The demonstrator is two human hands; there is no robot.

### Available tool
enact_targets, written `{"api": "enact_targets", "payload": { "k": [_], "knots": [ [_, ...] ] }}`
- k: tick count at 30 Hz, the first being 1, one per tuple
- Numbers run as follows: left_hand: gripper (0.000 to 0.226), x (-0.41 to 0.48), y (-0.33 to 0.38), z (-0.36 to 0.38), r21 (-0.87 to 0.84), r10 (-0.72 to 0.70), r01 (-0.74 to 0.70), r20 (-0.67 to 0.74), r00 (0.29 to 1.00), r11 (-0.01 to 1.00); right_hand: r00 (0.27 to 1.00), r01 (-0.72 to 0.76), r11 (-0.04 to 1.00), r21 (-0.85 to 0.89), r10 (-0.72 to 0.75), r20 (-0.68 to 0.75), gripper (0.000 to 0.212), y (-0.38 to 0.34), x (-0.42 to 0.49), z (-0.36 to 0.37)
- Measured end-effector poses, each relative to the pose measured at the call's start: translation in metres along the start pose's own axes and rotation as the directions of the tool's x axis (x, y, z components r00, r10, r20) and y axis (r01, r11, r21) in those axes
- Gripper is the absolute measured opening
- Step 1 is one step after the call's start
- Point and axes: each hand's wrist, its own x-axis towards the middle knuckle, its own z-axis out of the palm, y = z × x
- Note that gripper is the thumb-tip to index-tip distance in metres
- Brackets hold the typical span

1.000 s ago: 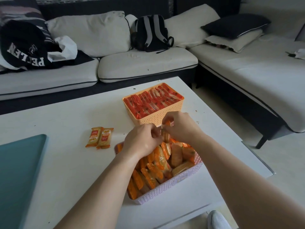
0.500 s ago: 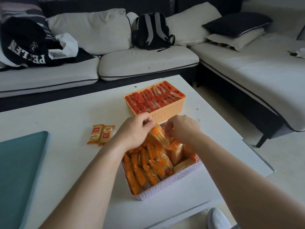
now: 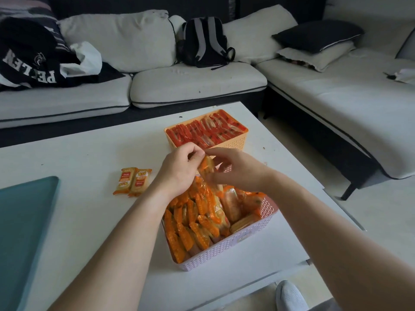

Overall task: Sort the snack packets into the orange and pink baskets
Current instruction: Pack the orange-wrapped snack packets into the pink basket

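One orange packet (image 3: 207,165) pinched by two hands over a pink basket (image 3: 226,250).
Held in curled fingertips of left hand (image 3: 179,170) and right hand (image 3: 237,170), just above the pink basket's far end. Inside that basket, heaped packets (image 3: 197,223) beyond counting. Just behind it, one orange basket (image 3: 238,143) packed with red packets (image 3: 202,131). To its left, two loose packets (image 3: 132,181) touching, on the table (image 3: 78,158).
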Motion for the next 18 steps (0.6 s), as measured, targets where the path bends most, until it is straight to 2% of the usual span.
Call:
{"api": "enact_targets", "payload": {
  "k": [2, 4, 5, 7, 9, 10, 13, 18],
  "knots": [
    [0.025, 0.001, 0.003, 0.005, -0.078, -0.042, 0.036, -0.081, 0.996, 0.996, 0.997, -0.029, 0.999, -0.012, 0.028, -0.073, 0.054, 0.009, -0.001, -0.002],
    [0.023, -0.001, 0.003, 0.010, -0.046, -0.057, 0.052, -0.119, 0.991, 0.998, 0.982, -0.105, 0.990, 0.096, 0.119, -0.145, 0.045, 0.022, -0.005, -0.010],
    [0.019, -0.003, 0.003, 0.014, 0.022, -0.034, 0.036, -0.082, 0.996, 0.999, 0.969, -0.138, 0.974, 0.182, 0.171, -0.177, 0.038, 0.029, -0.007, -0.015],
    [0.014, -0.008, 0.006, 0.021, 0.163, 0.009, -0.024, 0.095, 0.995, 0.986, 0.942, -0.180, 0.929, 0.323, 0.257, -0.214, 0.027, 0.041, -0.010, -0.022],
    [0.024, -0.016, 0.011, 0.030, 0.294, -0.001, -0.078, 0.257, 0.966, 0.953, 0.929, -0.185, 0.892, 0.412, 0.295, -0.221, 0.024, 0.050, -0.012, -0.027],
    [0.030, -0.019, 0.014, 0.035, 0.361, 0.001, -0.111, 0.291, 0.957, 0.926, 0.929, -0.182, 0.882, 0.436, 0.300, -0.218, 0.024, 0.053, -0.013, -0.028],
    [0.037, -0.022, 0.017, 0.048, 0.482, 0.031, -0.171, 0.284, 0.958, 0.859, 0.931, -0.184, 0.876, 0.445, 0.300, -0.206, 0.025, 0.055, -0.015, -0.030],
    [0.036, -0.019, 0.015, 0.059, 0.512, -0.026, -0.134, 0.293, 0.956, 0.849, 0.925, -0.192, 0.890, 0.413, 0.305, -0.228, 0.027, 0.055, -0.017, -0.033]
  ]
}}
